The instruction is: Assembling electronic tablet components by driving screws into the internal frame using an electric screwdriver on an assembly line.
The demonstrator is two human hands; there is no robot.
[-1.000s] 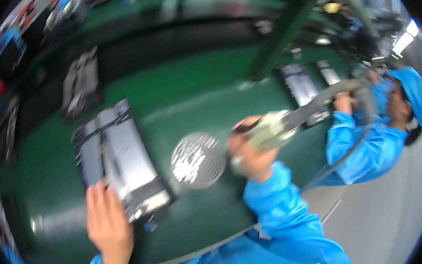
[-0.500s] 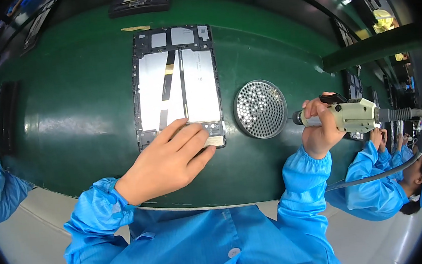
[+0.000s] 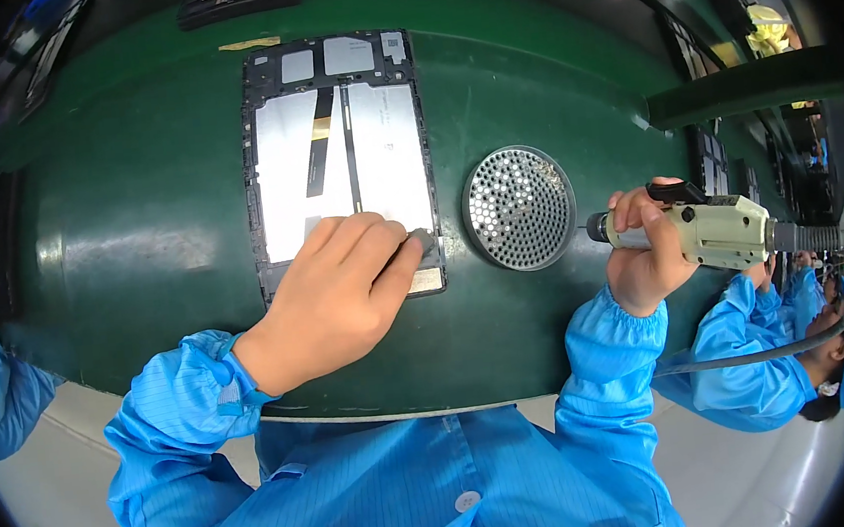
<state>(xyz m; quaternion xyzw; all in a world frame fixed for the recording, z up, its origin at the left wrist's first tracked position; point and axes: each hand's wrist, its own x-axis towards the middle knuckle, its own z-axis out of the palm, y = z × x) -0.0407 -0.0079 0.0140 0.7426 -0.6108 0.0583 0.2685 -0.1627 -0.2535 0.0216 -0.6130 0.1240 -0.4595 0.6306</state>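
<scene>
An opened tablet (image 3: 273, 166) lies flat on the green bench, its silver inner plate, black frame and dark ribbon cable showing. Over its lower end is my left hand (image 3: 340, 296), fingers curled and thumb pinching a small dark grey piece (image 3: 424, 240), which I cannot identify. The hand hides part of the tablet's lower edge. To the right, my right hand (image 3: 650, 249) grips a pale green electric screwdriver (image 3: 725, 231) held sideways, its tip pointing left. Between tablet and screwdriver stands a round screw tray (image 3: 520, 210) with many holes, shiny bits in several of them.
Another dark device (image 3: 238, 0) sits at the far edge, near a tan strip (image 3: 249, 44). A black device (image 3: 7, 245) stands at the left. The screwdriver's cable (image 3: 751, 355) bends down at right. A green beam (image 3: 748, 89) juts in. Co-workers in blue sit on both sides.
My left hand's fingers have gone from spread on the tablet to curled, pinching the small grey piece. The screwdriver stays in my right hand. The view has shifted slightly.
</scene>
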